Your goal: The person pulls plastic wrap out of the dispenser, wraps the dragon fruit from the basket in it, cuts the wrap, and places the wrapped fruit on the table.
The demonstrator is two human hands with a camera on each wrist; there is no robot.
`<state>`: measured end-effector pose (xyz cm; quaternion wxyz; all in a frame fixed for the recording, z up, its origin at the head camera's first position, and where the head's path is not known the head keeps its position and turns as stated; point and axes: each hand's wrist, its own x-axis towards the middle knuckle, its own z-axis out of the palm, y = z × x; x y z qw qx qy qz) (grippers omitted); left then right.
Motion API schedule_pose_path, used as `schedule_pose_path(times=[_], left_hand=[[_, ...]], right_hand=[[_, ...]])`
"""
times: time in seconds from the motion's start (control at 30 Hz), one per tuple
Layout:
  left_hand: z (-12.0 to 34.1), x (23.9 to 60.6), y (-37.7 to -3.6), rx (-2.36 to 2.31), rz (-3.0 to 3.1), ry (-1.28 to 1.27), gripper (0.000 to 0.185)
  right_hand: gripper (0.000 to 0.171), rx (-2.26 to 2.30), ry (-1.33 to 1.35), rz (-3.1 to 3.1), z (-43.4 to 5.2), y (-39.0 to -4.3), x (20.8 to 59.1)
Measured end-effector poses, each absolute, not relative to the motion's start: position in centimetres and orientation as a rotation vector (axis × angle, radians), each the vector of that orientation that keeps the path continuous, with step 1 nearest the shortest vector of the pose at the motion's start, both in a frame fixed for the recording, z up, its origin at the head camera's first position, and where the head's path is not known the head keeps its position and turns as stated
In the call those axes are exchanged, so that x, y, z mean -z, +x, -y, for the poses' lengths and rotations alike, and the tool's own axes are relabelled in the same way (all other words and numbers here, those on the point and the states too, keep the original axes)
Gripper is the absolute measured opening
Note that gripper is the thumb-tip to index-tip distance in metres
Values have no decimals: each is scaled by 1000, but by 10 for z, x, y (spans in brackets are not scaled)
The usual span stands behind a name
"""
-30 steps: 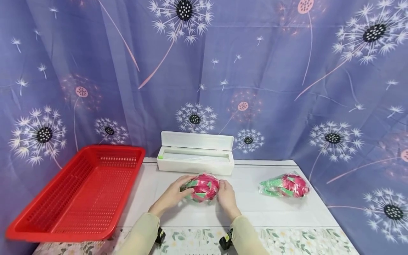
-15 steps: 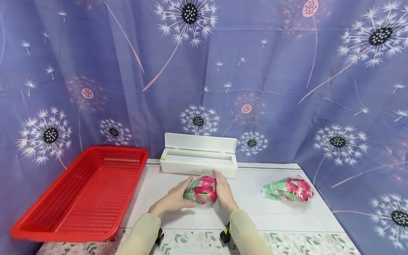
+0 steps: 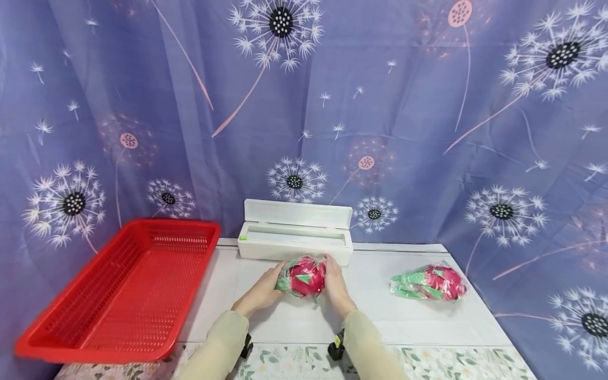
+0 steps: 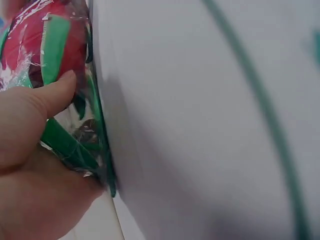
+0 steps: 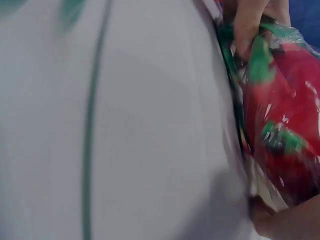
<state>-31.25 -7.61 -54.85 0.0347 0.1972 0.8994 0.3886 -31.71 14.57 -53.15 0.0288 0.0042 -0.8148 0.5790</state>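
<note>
Fruit count first: two dragon fruits show on the table, both red with green scales and both under clear cling film. One wrapped dragon fruit [image 3: 302,276] sits near the middle of the table, just in front of the film dispenser, caught between both hands. The second wrapped dragon fruit [image 3: 429,283] lies well apart to the right, untouched, its green tips pointing left.

One left hand [image 3: 260,292] cups the held fruit from its left side; in the left wrist view the thumb [image 4: 56,92] presses into the film over the red skin and green scales, so this hand grips the fruit. One right hand [image 3: 336,286] curls round the fruit's right side, fingers reaching over the top; the right wrist view shows a fingertip [image 5: 248,27] pinching the film at the green end, so this hand grips it too. Both arms wear pale yellowish sleeves.

One white film dispenser box [image 3: 295,237] stands at the back edge with its lid up. One red slotted basket [image 3: 119,295] rests on the table's left side, overhanging the edge, with nothing visible inside it.

The table [image 3: 418,322] has a white top with a floral strip along the near edge. Behind it hangs a blue-violet curtain [image 3: 427,116] printed with dandelion heads. Nothing lies between the hands and the basket.
</note>
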Motion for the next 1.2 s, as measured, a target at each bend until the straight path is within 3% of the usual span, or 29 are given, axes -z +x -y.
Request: schedule_pose_path(times=[0.23, 0.47, 0.77, 0.9, 1.1, 1.2], left_hand=[[85, 544, -316, -1246, -2701, 680, 74], [90, 539, -316, -1241, -2594, 756, 68], [82, 543, -309, -1278, -2561, 636, 65], [83, 541, -309, -1269, -2594, 604, 68], [91, 539, -305, -1203, -2673, 680, 80], [100, 536, -300, -1129, -2708, 678, 80]], right_hand=[[60, -1924, 254, 2649, -186, -303, 519], [62, -1718, 269, 2605, -161, -308, 523], [50, -1569, -94, 2395, -121, -305, 542], [50, -1648, -138, 2384, -121, -309, 540], [58, -1742, 75, 2533, -145, -302, 531], [53, -1616, 190, 2660, -163, -292, 524]])
